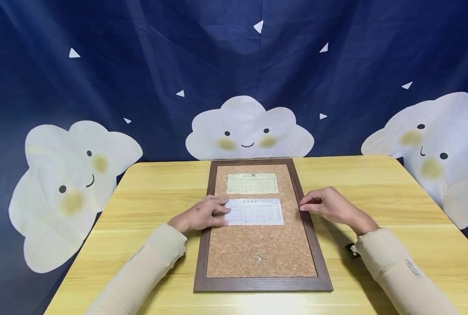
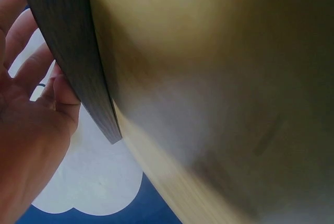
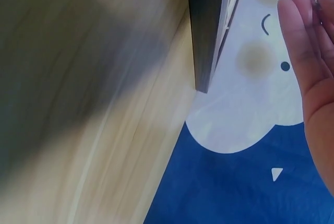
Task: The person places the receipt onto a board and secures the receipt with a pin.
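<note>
A corkboard (image 1: 234,249) in a dark wooden frame lies flat on the table. My left hand (image 1: 201,214) reaches over its left side, fingertips pressing the left edge of a white printed form (image 1: 255,213). Above that form, a pale green form (image 1: 253,184) lies on the cork with a small pin (image 1: 253,174) at its top edge. My right hand (image 1: 330,204) hovers by the frame's right side, thumb and fingers pinched together. In the right wrist view a small dark pin-like thing (image 3: 314,2) shows between the fingers; its exact kind is unclear.
Low on the cork sits a little cluster of clear pins (image 1: 258,258). Light wooden table (image 1: 151,188) surface extends on both sides of the frame. Behind it hangs a dark blue curtain (image 1: 159,57) with smiling clouds.
</note>
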`<state>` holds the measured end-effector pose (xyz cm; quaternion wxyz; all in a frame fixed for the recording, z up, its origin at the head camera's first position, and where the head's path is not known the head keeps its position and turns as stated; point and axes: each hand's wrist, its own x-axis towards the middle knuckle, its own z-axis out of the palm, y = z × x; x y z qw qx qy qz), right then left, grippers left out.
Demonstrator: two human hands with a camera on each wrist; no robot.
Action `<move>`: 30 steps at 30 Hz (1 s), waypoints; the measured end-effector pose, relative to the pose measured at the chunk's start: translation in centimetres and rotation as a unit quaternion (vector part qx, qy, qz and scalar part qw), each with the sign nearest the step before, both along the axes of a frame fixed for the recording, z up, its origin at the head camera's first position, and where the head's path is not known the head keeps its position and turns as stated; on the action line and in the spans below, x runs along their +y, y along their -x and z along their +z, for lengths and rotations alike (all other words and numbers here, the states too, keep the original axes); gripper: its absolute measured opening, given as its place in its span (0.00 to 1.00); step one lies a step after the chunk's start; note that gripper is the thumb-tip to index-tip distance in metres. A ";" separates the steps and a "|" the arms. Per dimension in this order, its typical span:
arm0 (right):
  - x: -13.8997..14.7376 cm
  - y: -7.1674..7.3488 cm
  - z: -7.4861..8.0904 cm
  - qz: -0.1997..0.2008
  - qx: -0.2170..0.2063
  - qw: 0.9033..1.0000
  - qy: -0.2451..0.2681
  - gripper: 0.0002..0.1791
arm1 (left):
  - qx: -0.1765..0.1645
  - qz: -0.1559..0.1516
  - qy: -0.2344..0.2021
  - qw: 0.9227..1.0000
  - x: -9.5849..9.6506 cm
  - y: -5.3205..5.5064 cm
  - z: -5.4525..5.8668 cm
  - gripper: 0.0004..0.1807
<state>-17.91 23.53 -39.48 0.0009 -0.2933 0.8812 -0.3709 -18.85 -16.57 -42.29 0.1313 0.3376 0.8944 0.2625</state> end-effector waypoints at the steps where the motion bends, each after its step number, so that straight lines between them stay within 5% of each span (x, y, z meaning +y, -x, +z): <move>1: -0.1 0.1 0.0 0.002 0.002 1.000 0.000 0.02 | 0.001 -0.001 0.000 1.000 0.0 0.0 0.0 0.26; 9: -1.1 0.9 -0.3 0.038 0.041 0.998 0.020 0.03 | 0.005 -0.001 0.000 1.000 -0.1 0.0 -0.1 0.26; 30: -4.0 2.3 0.0 0.063 0.011 0.998 0.018 0.02 | 0.008 -0.004 0.003 1.000 -0.1 0.0 -0.1 0.26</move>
